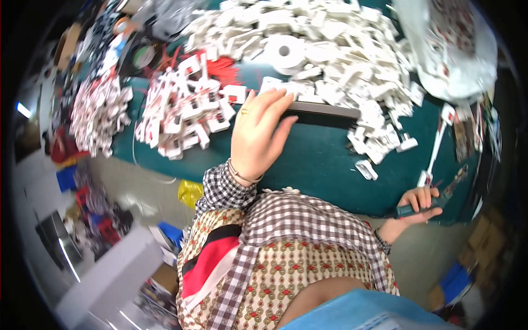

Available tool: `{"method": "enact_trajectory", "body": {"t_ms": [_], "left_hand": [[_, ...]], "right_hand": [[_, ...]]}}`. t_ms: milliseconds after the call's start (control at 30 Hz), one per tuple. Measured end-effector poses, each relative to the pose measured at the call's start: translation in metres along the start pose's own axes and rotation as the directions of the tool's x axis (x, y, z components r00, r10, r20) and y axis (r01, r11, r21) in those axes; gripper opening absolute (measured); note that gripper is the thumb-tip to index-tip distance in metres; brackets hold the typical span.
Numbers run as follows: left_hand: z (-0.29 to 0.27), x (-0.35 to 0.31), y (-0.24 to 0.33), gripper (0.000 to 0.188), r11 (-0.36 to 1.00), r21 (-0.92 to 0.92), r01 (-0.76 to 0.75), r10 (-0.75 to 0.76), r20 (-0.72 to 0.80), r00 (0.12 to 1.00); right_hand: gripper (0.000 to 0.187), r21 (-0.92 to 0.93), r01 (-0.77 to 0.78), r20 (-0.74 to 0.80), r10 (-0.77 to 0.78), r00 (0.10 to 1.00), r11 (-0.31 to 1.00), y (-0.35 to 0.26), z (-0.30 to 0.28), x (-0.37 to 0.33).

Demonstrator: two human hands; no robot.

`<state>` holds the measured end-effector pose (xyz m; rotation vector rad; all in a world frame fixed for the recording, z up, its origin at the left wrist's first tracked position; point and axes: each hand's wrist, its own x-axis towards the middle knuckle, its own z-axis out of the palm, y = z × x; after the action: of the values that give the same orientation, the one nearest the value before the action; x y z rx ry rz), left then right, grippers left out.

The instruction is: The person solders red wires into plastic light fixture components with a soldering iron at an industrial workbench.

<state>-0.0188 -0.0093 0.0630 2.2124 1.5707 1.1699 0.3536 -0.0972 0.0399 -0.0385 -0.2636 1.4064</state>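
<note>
My left hand (258, 129) rests over the left end of a long dark bar (324, 109) on the green table. Its fingers are stretched out on the bar's far side, close to small white plastic parts (272, 83), with the thumb apart on the near side. Whether the fingertips touch a part is hard to tell. At the table's right front edge, my right hand (421, 203) is closed around green-handled pliers (406, 210). Their metal jaws (461, 175) point away and to the right.
A wide heap of white plastic housings (352, 60) covers the far side, with a white roll (284, 52) in it. To the left lie piles of white pieces with red wires (190, 107). A clear plastic bag (451, 60) stands far right; a white strip (438, 143) lies below it.
</note>
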Motion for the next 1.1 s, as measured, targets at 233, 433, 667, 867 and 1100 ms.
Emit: {"method": "enact_trajectory", "body": {"t_ms": [233, 433, 667, 867, 1100], "left_hand": [[-0.060, -0.006, -0.033, 0.022, 0.932, 0.172, 0.318, -0.287, -0.181, 0.941], [-0.045, 0.016, -0.031, 0.019, 0.931, 0.040, 0.364, -0.362, -0.045, 0.931], [-0.047, 0.026, -0.065, 0.012, 0.812, 0.417, 0.409, -0.434, -0.037, 0.900], [-0.036, 0.036, -0.107, 0.018, 0.764, 0.573, 0.298, -0.384, 0.032, 0.923], [-0.022, 0.040, -0.116, 0.013, 0.674, 0.678, 0.295, -0.426, 0.031, 0.904]], "right_hand": [[0.043, -0.128, -0.093, -0.056, 0.086, 0.995, 0.987, -0.004, -0.004, -0.004], [0.045, -0.159, -0.036, -0.097, 0.021, 0.995, 0.987, -0.002, -0.004, 0.002], [0.046, -0.189, -0.032, -0.128, 0.008, 0.992, 0.981, -0.003, -0.005, 0.003], [0.046, -0.226, -0.067, -0.142, 0.035, 0.989, 0.972, 0.000, -0.007, 0.007], [0.045, -0.165, -0.063, -0.140, 0.040, 0.989, 0.984, 0.000, -0.008, 0.007]]}}
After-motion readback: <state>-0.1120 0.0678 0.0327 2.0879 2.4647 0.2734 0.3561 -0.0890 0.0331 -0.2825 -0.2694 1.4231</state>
